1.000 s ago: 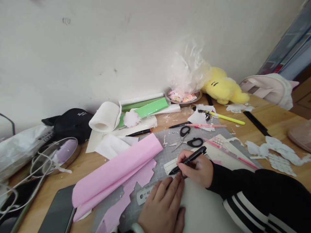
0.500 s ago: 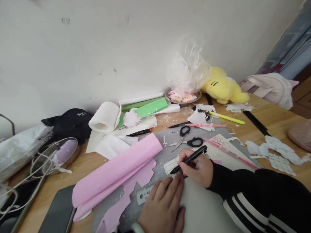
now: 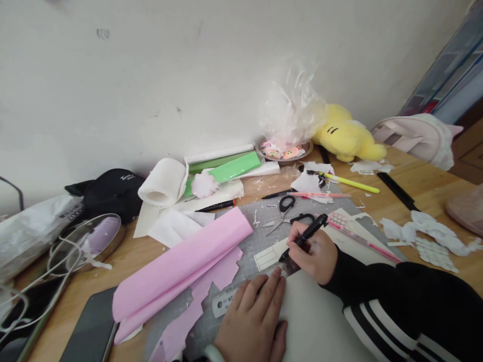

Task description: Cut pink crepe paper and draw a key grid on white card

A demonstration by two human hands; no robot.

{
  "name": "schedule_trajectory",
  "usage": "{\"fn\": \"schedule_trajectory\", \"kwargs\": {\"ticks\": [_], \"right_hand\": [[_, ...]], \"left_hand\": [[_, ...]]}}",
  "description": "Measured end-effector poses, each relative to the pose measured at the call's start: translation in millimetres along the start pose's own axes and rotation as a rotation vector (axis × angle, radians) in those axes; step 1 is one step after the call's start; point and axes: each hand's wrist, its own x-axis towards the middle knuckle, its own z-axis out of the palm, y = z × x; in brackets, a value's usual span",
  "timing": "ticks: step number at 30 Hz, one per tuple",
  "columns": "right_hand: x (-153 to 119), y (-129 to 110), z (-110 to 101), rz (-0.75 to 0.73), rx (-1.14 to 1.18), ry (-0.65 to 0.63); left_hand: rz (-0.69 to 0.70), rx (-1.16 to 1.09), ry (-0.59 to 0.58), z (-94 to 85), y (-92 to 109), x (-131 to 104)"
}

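My right hand is closed round a black pen, its tip down at the edge of a small strip of white paper with drawn black lines. My left hand lies flat with fingers stretched out, pressing on a ruler. Part of the ruler is hidden under that hand. Both rest over a grey cutting mat. Black-handled scissors lie just behind the paper strip. A larger pale sheet spreads beneath my right wrist.
Left of the mat's middle lies folded pink paper, with a phone beside it. Behind stand a paper roll and green paper. A yellow plush toy, a yellow pen and paper scraps are to the right.
My right hand has slid a little to the right and up with the pen, uncovering more of the lined paper strip. My left hand stays on the ruler.
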Motion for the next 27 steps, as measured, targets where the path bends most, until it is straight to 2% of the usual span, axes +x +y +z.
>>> {"fn": "schedule_trajectory", "kwargs": {"ticks": [8, 12, 15, 18, 20, 22, 27], "right_hand": [[1.4, 3.5, 0.6, -0.003, 0.035, 0.039], [1.1, 6.4, 2.2, 0.035, 0.257, -0.017], [0.5, 6.1, 4.6, 0.073, 0.408, -0.066], [-0.5, 4.1, 7.3, 0.06, 0.335, -0.152], [-1.2, 2.9, 8.6, 0.066, 0.239, -0.179], [-1.3, 2.4, 9.6, 0.075, 0.176, -0.192], [-0.6, 3.3, 11.2, 0.099, 0.182, -0.209]], "left_hand": [[0.017, 0.007, 0.001, -2.4, -0.8, 1.1], [0.041, 0.013, 0.04, -2.9, -0.1, 1.8], [0.131, -0.015, 0.116, -1.0, 1.1, 1.7], [0.254, -0.06, 0.199, 1.5, 2.6, 1.5], [0.276, -0.075, 0.22, 2.4, 3.4, 1.7], [0.246, -0.074, 0.201, 2.5, 3.5, 1.8], [0.123, -0.048, 0.052, 3.9, 0.7, 0.2]]}}
